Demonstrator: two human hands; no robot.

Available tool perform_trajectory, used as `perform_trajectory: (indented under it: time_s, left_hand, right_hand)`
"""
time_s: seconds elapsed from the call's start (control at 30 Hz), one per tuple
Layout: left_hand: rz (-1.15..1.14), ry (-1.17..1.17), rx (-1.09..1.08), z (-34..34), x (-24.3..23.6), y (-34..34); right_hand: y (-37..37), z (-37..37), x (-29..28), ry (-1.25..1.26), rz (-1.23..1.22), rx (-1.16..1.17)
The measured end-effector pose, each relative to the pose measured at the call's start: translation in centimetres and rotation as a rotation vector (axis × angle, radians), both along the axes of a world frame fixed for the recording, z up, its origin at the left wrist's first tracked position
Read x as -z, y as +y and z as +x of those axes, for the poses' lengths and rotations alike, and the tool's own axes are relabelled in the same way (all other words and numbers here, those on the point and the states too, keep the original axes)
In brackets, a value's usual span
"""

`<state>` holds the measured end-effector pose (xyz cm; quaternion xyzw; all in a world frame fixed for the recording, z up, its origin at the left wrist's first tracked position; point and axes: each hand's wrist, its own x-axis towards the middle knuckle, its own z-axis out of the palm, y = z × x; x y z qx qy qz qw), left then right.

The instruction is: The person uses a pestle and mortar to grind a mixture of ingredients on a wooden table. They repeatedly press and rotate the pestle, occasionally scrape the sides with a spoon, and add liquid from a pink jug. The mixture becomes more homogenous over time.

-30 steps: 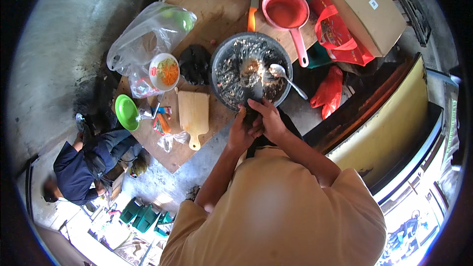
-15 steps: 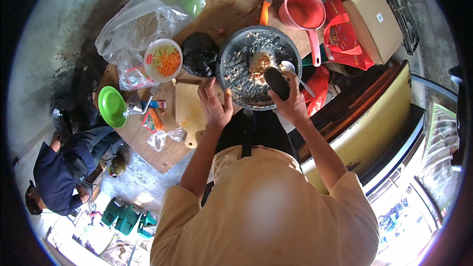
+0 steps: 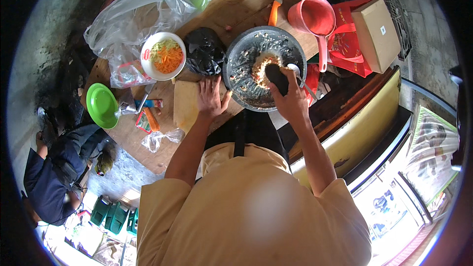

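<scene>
My right hand [image 3: 290,98] grips a dark stone pestle [image 3: 277,79], whose head is down in a large stone mortar [image 3: 242,93] on crumbly, pale-orange paste [image 3: 261,65]. A metal spoon [image 3: 308,86] leans in the mortar beside that hand. My left hand [image 3: 211,99] is open, fingers spread and resting at the top of a wooden cutting board [image 3: 185,106], just left of the mortar. A black plastic bag [image 3: 203,49] sits above the left hand. A white bowl [image 3: 147,56] of shredded orange and pale-green vegetables stands further left.
Around the wooden table [image 3: 133,143] are a green plate [image 3: 101,106], a carrot [image 3: 151,118], clear bags [image 3: 118,29], an orange-handled knife [image 3: 275,12], a red dipper [image 3: 310,17] and a red bag with cardboard box [image 3: 375,37]. A person [image 3: 49,182] in dark clothes is at the lower left.
My left hand let go of the pestle and moved left onto the cutting board, while my right hand kept hold of it and shifted rightward. The view has shifted too.
</scene>
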<state>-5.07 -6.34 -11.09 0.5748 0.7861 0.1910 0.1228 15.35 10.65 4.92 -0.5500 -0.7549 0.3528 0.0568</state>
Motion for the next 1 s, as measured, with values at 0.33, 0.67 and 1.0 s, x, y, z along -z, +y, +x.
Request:
perform_trajectory:
  time_s: [0.33, 0.67, 1.0]
  left_hand:
    - [-0.011, -0.005, -0.013, 0.0, 0.3, 0.4]
    - [-0.099, 0.005, -0.013, 0.3, 0.7, 0.1]
    - [-0.082, -0.030, -0.021, 0.2, 0.9, 0.2]
  right_hand:
    - [-0.3, -0.1, 1.1, -0.101, -0.171, 0.134]
    - [0.2, 0.9, 3.6, 0.177, -0.166, 0.218]
    - [2.0, -0.1, 3.3, -0.017, 0.012, 0.104]
